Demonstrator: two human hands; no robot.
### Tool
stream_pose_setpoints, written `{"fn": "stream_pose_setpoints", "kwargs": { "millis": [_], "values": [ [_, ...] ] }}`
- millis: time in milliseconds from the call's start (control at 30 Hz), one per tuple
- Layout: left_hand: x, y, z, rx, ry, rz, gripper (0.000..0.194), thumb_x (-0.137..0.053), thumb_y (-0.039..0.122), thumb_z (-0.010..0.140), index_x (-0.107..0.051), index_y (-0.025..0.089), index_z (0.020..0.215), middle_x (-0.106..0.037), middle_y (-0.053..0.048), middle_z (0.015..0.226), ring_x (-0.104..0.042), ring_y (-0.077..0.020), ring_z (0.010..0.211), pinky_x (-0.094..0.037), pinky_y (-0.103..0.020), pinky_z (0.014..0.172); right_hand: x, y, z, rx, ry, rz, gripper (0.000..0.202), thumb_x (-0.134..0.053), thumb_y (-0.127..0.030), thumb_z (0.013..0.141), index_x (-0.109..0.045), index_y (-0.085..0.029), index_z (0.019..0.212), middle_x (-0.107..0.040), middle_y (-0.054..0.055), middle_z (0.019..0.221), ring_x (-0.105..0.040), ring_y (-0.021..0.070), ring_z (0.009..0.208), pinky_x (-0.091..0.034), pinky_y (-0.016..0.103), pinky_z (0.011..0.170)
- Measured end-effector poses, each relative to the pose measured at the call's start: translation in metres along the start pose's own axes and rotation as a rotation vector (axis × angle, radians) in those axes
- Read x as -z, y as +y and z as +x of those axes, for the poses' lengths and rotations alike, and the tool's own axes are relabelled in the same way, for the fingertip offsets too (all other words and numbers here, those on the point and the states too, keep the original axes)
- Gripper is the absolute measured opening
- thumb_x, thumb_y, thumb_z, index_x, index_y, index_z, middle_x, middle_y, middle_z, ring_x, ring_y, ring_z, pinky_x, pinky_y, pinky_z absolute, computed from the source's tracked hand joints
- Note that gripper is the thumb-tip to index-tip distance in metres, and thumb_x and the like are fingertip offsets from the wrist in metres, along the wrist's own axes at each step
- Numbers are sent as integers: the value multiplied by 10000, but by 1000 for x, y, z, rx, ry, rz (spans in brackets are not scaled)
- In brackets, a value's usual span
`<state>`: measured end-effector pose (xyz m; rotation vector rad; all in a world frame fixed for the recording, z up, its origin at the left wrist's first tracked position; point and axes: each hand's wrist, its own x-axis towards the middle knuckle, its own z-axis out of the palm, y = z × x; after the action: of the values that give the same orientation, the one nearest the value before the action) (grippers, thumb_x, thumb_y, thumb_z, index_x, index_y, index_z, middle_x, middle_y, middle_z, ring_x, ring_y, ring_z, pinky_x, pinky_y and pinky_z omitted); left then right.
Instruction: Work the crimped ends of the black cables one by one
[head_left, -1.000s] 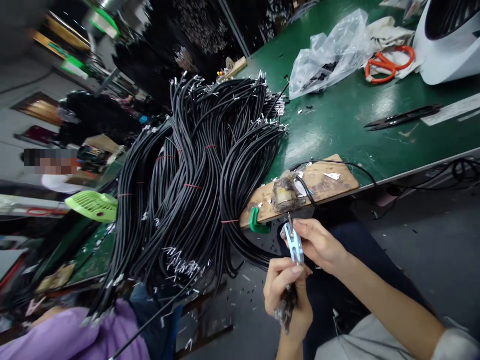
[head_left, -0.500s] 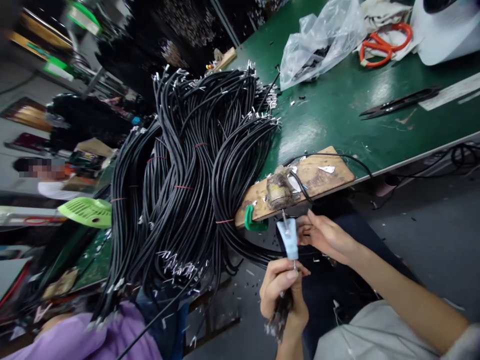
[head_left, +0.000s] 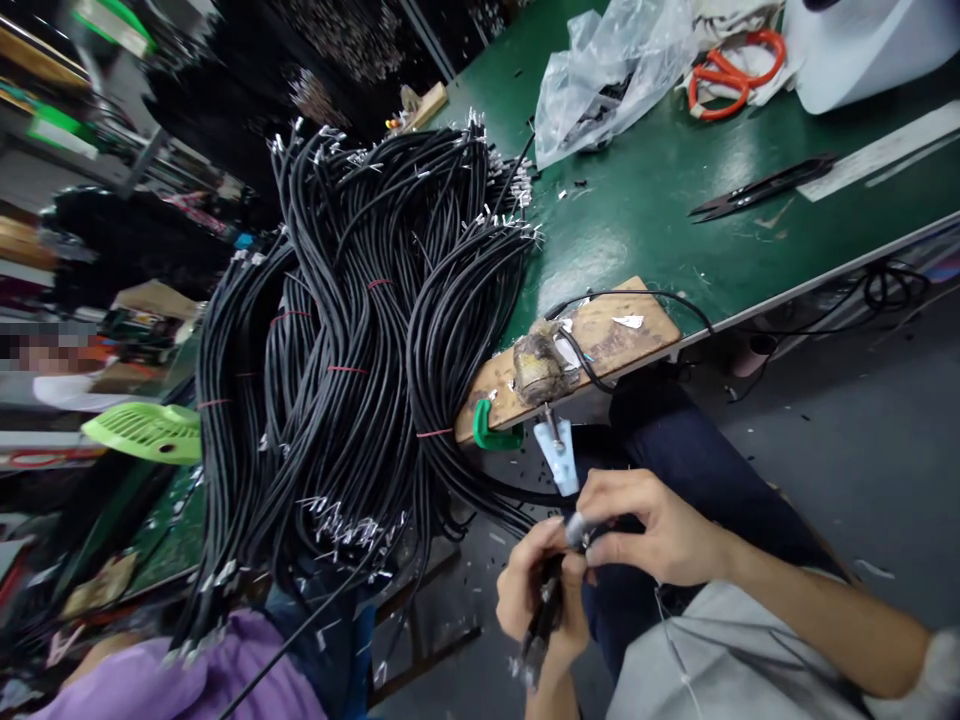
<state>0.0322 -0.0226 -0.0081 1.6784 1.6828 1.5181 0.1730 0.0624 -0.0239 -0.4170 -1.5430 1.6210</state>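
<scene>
My left hand (head_left: 534,592) is wrapped round a small bunch of black cables (head_left: 541,618), with light tips sticking out below the fist. My right hand (head_left: 651,525) pinches the upper end of a cable right beside the left fingers; that end is grey and blurred. Just above both hands, apart from them, a light-blue forked piece (head_left: 559,465) sits on the metal shaft of a small motor (head_left: 541,365) wrapped in dirty tape. The motor is fixed to a wooden board (head_left: 626,330) at the table edge, with a green clamp (head_left: 491,428) on the board.
Big bundles of black cables (head_left: 360,330) with silvery ends hang over the table's left side, tied with red bands. On the green table (head_left: 600,235) lie a plastic bag (head_left: 615,80), black snips (head_left: 757,190) and orange-handled scissors (head_left: 739,75). A person in a purple top (head_left: 217,675) sits at left.
My left hand has drawn down, away from the blue piece. My right hand has moved from open beside that piece to pinching the cable end at my left fingers. The view has shifted slightly.
</scene>
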Motion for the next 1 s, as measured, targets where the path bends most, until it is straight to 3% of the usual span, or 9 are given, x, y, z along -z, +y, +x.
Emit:
{"fn": "stream_pose_setpoints", "kwargs": {
  "millis": [133,300,367,433,500,600,667,800,1000],
  "values": [
    [13,0,2,44,-145,-18,203,-607,242,883,-605,183,1078,-623,17,664,-548,-83,447,-444,-173,428,-1,-3,2,154,-20,-226,234,-592,-259,898,-663,-164,696,-587,45,671,-462,163,695,-379,333,696],
    [16,6,18,-65,-310,-95,180,-576,280,908,-654,187,1041,-606,-14,691,-584,-123,558,-454,-215,507,-7,13,3,-211,-125,489,407,-681,-522,773,-602,-142,651,-514,0,650,-470,115,594,-362,255,562],
    [11,7,22,-72,-358,-116,150,-567,265,914,-668,187,995,-596,-19,695,-569,-123,574,-444,-223,523,-6,16,7,-358,-157,574,432,-696,-533,743,-585,-133,622,-486,-22,609,-428,93,558,-332,239,544],
    [5,5,22,-73,-308,-145,85,-579,232,905,-654,196,920,-576,-9,687,-550,-119,581,-436,-225,534,0,13,14,-433,-161,485,413,-710,-505,729,-583,-133,601,-478,-34,571,-403,88,549,-318,236,547],
    [0,2,19,-105,-216,-183,46,-588,185,891,-620,211,871,-572,-3,721,-541,-112,592,-434,-218,531,8,8,24,-438,-47,339,431,-672,-526,755,-573,-142,586,-479,-33,556,-401,95,554,-319,244,559],
    [-5,-2,15,-160,-110,-224,111,-570,116,878,-585,222,850,-582,0,812,-555,-103,621,-445,-204,521,15,2,41,-340,201,103,517,-537,-607,833,-548,-157,581,-481,-21,571,-414,110,582,-321,259,579],
    [-8,-4,15,-174,-47,-227,133,-559,93,874,-572,223,851,-583,7,841,-563,-94,619,-460,-202,521,14,0,50,-281,230,41,551,-499,-640,844,-538,-159,579,-474,-20,580,-414,111,587,-317,260,574],
    [-15,-3,20,-167,71,-225,147,-542,82,884,-560,226,870,-596,15,850,-564,-79,589,-463,-186,493,3,0,58,-337,157,266,546,-564,-644,804,-573,-140,593,-480,-23,565,-405,99,561,-313,252,551],
    [-21,-1,26,-48,3,-152,198,-533,27,876,-582,218,892,-593,24,810,-567,-81,565,-459,-212,520,-7,2,59,-406,237,667,452,-735,-556,703,-666,-113,642,-594,6,616,-491,99,581,-364,235,572]
  ]
}}
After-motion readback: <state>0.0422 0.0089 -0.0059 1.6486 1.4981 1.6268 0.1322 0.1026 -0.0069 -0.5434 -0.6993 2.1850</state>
